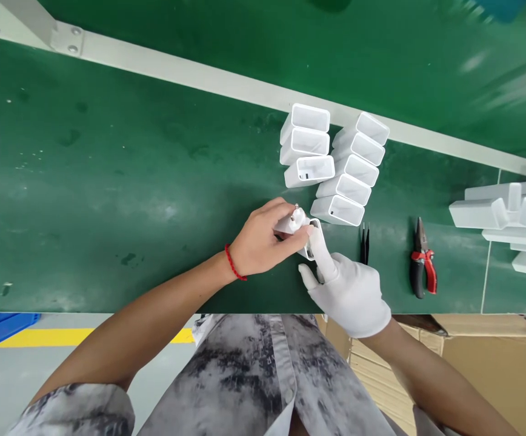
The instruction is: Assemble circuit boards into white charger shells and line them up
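Note:
My left hand [263,242], bare with a red cord at the wrist, is closed around a white plug adapter [296,223]. Two round metal pins stick up from one end of it, and its other end is an open housing facing right. In a white glove, my right hand [351,293] has its index finger stretched to the rim of that opening. Its thumb stands apart, with nothing visible between thumb and finger. What lies inside the housing is mostly covered by my fingers. Just beyond are two rows of open white housings [309,171], a few showing small dark slots.
Black tweezers [365,243] and red-and-black pliers [421,260] lie right of my gloved hand on the green table [131,181]. Long white parts [476,213] are stacked at the far right. A pale rail [190,75] crosses behind. Cardboard boxes [494,369] stand below the front edge.

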{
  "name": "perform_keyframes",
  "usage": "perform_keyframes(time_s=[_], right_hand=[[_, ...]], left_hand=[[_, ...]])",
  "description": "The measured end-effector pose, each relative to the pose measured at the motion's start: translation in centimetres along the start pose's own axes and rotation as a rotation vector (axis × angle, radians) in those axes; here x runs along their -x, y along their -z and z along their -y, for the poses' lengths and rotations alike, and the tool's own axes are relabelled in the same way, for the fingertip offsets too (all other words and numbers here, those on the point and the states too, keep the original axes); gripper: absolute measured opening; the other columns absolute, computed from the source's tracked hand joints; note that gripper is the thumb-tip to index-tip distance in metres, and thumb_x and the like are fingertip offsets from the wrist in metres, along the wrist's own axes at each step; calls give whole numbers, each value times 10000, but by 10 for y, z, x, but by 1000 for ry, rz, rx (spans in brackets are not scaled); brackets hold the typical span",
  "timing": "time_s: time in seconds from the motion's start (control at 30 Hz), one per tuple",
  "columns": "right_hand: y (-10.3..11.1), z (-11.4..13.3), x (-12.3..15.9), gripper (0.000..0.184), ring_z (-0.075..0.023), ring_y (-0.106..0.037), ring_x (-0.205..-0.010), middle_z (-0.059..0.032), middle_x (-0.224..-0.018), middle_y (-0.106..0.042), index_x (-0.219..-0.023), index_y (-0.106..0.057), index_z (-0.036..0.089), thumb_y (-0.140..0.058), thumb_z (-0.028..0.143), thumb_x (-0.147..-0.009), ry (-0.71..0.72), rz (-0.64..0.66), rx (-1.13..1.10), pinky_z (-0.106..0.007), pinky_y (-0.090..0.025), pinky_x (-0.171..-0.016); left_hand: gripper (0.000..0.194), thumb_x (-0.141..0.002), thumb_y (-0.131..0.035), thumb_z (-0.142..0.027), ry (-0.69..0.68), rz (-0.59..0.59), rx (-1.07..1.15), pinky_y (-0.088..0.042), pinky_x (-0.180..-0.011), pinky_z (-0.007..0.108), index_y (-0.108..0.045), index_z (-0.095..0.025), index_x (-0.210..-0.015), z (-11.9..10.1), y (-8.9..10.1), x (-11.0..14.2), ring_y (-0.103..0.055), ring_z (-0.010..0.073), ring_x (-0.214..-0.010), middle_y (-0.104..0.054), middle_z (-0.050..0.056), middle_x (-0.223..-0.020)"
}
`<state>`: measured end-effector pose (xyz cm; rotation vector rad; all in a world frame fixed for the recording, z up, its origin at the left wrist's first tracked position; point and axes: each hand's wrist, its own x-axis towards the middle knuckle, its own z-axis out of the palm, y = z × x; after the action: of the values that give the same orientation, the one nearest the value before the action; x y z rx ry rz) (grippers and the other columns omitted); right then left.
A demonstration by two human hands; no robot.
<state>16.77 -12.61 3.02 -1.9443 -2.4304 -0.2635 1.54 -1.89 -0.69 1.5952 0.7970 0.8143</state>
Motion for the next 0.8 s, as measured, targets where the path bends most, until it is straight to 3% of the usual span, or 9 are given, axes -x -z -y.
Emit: perform_keyframes(time_s=[0.13, 0.23, 0.3, 0.37, 0.57, 0.8], right_hand=[[0, -7, 6, 728, -131, -534, -479, 58, -580, -574, -1593, -255, 180, -545, 231, -927, -51, -88, -324, -249, -407, -469], [1, -12, 11, 731, -161, -628, -609, -58, -876, -731, -1591, -271, 191, -564, 274, -926, -48, -269, -400, -276, -522, -550], [2, -11, 13, 765, -186, -674, -699, -166, -1136, -732, -1605, -202, 142, -549, 268, -935, 81, -232, -358, -292, -531, -541], [3, -8, 12, 775, -186, -698, -733, -196, -1230, -708, -1612, -121, 107, -516, 240, -958, 170, -108, -301, -281, -514, -508], [6, 2, 11, 797, -164, -697, -668, -159, -1217, -725, -1609, -95, 74, -529, 232, -959, 21, -15, -293, -287, -540, -526], [4, 8, 8, 820, -173, -703, -639, -154, -1241, -715, -1610, -90, 67, -543, 194, -939, 16, -26, -151, -295, -508, -474]], left_hand=[[170, -883, -622, -327, -28, -10, -35, -466, -633, 247, -609, -171, -817, 1, 1, 0, -574, 132, -694, -595, 25, -797], [158, -878, -627, -315, -41, -17, -61, -459, -633, 244, -616, -169, -818, 0, 1, 0, -573, 131, -693, -598, 23, -787], [162, -882, -623, -316, -50, -21, -68, -452, -627, 242, -617, -167, -818, 0, 1, 0, -574, 131, -691, -602, 24, -787], [168, -889, -618, -323, -54, -23, -66, -452, -630, 245, -615, -168, -825, 0, 1, 0, -577, 132, -696, -606, 24, -792], [147, -885, -624, -313, -43, 0, -72, -465, -642, 243, -624, -174, -837, 0, 2, 0, -575, 128, -695, -606, 19, -802], [128, -884, -627, -286, -57, 1, -60, -475, -655, 240, -626, -166, -840, -1, 3, -1, -584, 125, -698, -601, 19, -795]])
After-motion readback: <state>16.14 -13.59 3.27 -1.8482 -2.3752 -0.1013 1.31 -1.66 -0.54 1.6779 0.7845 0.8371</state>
